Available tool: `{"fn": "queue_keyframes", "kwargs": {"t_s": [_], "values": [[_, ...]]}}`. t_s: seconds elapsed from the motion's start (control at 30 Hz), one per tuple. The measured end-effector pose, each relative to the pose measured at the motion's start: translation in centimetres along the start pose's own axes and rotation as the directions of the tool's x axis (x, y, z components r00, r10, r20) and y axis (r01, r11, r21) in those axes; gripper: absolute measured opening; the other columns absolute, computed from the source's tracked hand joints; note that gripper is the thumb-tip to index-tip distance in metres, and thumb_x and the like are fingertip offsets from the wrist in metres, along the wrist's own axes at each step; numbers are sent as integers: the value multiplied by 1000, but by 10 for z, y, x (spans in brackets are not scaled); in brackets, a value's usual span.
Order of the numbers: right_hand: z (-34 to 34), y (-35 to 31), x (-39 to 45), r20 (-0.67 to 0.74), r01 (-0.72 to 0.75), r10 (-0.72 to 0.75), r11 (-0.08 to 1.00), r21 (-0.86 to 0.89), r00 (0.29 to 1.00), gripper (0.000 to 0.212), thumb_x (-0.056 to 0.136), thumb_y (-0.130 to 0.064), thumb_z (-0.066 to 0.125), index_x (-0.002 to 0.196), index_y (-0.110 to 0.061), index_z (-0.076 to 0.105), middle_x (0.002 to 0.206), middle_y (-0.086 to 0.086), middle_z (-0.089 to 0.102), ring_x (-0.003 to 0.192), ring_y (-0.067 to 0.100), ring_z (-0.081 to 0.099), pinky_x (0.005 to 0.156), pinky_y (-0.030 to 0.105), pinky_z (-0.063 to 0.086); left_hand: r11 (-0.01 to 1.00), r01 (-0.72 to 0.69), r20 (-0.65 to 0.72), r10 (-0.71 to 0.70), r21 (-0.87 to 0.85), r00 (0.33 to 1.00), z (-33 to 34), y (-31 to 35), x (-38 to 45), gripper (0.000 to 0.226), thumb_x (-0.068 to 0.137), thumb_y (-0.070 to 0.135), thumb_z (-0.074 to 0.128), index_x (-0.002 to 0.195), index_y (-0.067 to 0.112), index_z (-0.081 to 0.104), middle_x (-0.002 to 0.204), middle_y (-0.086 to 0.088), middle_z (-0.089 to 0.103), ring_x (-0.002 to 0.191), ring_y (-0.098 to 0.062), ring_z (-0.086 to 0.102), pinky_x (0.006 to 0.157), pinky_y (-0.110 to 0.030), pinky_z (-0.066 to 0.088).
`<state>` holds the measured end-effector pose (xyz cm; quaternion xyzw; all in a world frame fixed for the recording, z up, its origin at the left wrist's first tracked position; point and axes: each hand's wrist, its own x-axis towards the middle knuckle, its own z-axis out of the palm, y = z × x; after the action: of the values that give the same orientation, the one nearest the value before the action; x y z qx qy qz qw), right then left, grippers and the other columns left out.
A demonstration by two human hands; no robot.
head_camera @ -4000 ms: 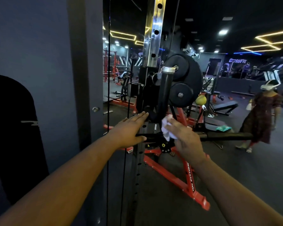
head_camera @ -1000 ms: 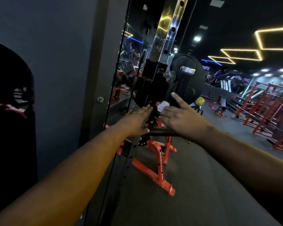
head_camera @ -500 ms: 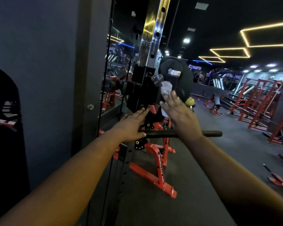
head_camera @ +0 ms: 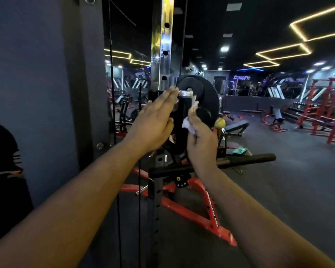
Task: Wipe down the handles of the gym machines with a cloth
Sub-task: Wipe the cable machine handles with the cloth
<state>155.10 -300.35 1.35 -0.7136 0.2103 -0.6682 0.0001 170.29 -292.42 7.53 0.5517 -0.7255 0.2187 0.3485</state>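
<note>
A black upright handle with a chrome cap stands in front of the chrome rack post. My right hand holds a crumpled white cloth against the handle's right side. On the handle's left, my left hand is raised with flat, straight fingers, holding nothing; whether it touches the handle is unclear. A black horizontal bar handle runs to the right below my right wrist.
Black weight plates hang just behind the handle. The machine's red base frame spreads over the floor below. A grey wall and thin cables stand at left. Red racks and benches fill the far right.
My left hand has lifted off the horizontal bar to the upright handle's left side. My right hand with the cloth has shifted to the upright handle's right side. The view has tilted.
</note>
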Motion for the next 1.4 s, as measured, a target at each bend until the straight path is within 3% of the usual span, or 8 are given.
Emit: {"fn": "queue_keyframes", "kwargs": {"t_s": [0.17, 0.27, 0.43, 0.7, 0.77, 0.87, 1.0, 1.4], "values": [[-12, 29, -45, 166, -35, 21, 996, 81, 986, 55, 88, 8, 52, 141, -3, 58, 117, 12, 72, 104, 21, 68, 93, 25, 54, 986, -32, 146, 7, 165, 989, -9, 9, 30, 71, 109, 35, 40, 164, 27, -4, 173, 5, -3, 158, -19, 11, 127, -52, 18], [-15, 27, -24, 41, 7, -14, 988, 152, 999, 53, 88, 17, 55, 139, 5, 57, 133, 5, 63, 125, 7, 58, 108, 17, 42, 987, 22, 123, -42, 160, 992, -4, 16, 31, 71, 108, 31, 45, 165, 24, 2, 173, 2, 6, 156, -24, 19, 127, -48, 20], [9, 29, 10, 103, 165, -190, 964, 210, 976, 52, 95, 15, 53, 145, 2, 51, 154, 21, 45, 146, 31, 41, 122, 30, 30, 988, 79, 99, -92, 130, 991, -7, 21, 34, 63, 107, 18, 47, 163, 22, 19, 169, -4, 25, 152, -25, 30, 122, -47, 32], [-3, 87, -45, 273, 522, -572, 819, 238, 773, 36, 108, -7, 42, 142, -2, 54, 152, 17, 49, 146, 38, 40, 120, 41, 36, 968, 165, 131, -191, 187, 973, -9, 46, 27, 74, 107, 22, 50, 164, 26, 3, 172, 1, 10, 157, -17, 13, 127, -44, 21], [-14, 90, -45, 227, 401, -474, 864, 303, 851, 35, 101, -4, 54, 135, -3, 62, 143, 14, 58, 137, 28, 53, 112, 43, 46, 965, 191, 129, -216, 180, 968, -7, 50, 28, 78, 106, 21, 52, 164, 26, 2, 172, 1, 9, 157, -18, 12, 127, -49, 22], [-21, 76, -18, 84, -12, -31, 885, 466, 996, 41, 92, 6, 57, 131, -1, 66, 132, 1, 65, 125, 5, 60, 103, 32, 53, 950, 235, 104, -259, 205, 960, -1, 58, 28, 86, 103, 23, 59, 164, 28, -1, 173, 3, 3, 158, -18, 8, 127, -53, 20], [-13, 55, 3, 390, -407, 176, 636, 656, 904, 40, 103, 0, 51, 139, -15, 61, 136, -12, 62, 130, -3, 54, 109, 17, 42, 901, 240, 49, -275, 363, 960, 8, 64, 23, 87, 103, 29, 56, 164, 27, -7, 171, 10, -11, 152, -6, -6, 128, -46, 8], [22, 104, -8, 573, -177, -15, 944, 278, 819, 39, 97, -3, 52, 131, -15, 67, 122, 7, 72, 114, 24, 68, 99, 37, 54, 850, 270, 5, -305, 451, 952, 35, 69, -7, 89, 104, 30, 54, 163, 24, -12, 170, 7, -20, 156, -8, -11, 129, -45, 6]]}}
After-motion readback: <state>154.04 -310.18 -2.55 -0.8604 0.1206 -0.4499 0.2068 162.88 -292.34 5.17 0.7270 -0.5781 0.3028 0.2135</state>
